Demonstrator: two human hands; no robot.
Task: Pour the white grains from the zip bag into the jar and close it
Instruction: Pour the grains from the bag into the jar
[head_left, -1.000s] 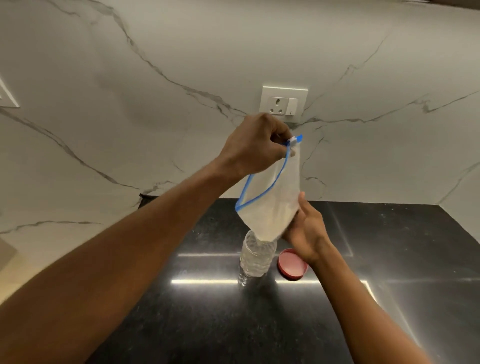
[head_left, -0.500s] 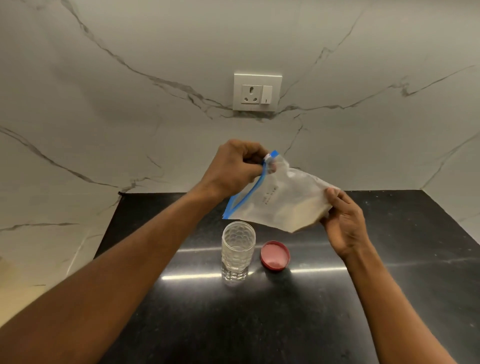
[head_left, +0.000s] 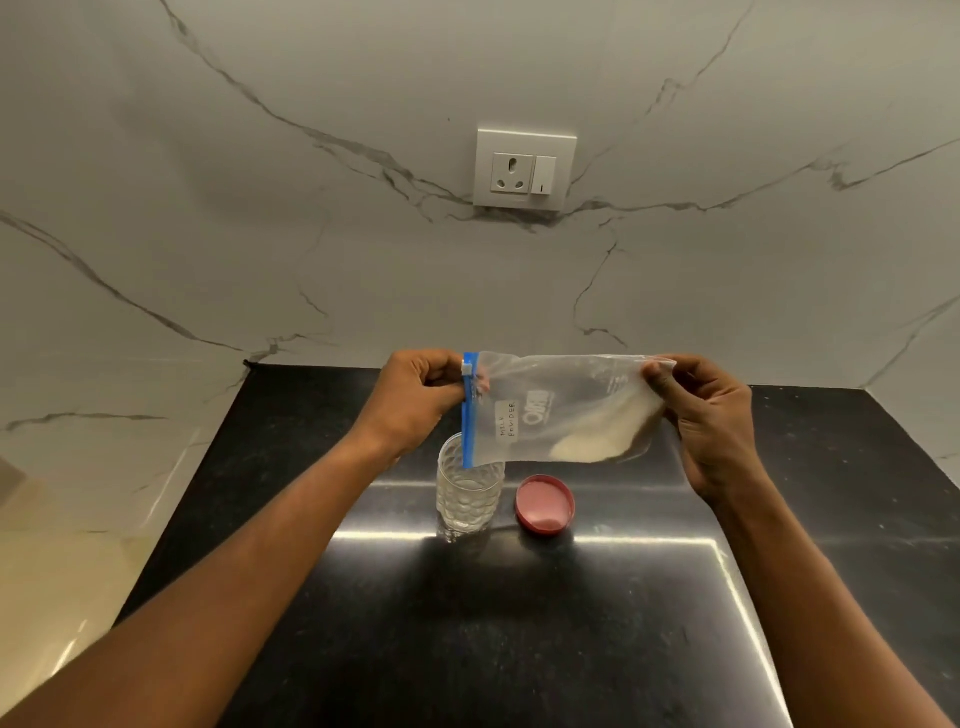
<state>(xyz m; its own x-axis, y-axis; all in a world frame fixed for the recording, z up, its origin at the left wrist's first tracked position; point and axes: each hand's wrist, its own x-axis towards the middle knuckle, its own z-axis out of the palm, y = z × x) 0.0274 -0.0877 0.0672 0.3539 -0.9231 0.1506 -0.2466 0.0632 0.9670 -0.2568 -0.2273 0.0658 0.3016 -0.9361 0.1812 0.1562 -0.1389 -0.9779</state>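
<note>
A clear zip bag (head_left: 550, 410) with a blue zip strip hangs sideways above the counter, a small heap of white grains lying in its lower right corner. My left hand (head_left: 415, 400) pinches the zip end by the white slider. My right hand (head_left: 711, 415) grips the bag's bottom edge. Just below the zip end stands a clear faceted jar (head_left: 467, 493), uncapped and upright, its rim partly hidden by the bag. Its red lid (head_left: 544, 503) lies upturned on the counter to the right of the jar.
The black glossy counter (head_left: 519, 623) is bounded by a marble wall behind and to the right, and drops off at its left edge. A white wall socket (head_left: 524, 169) sits above the hands.
The bag has swung from upended over the jar to lying level, lowered toward the counter. My right hand moved out to the right with the bag's bottom edge, and the leftover grains slid there.
</note>
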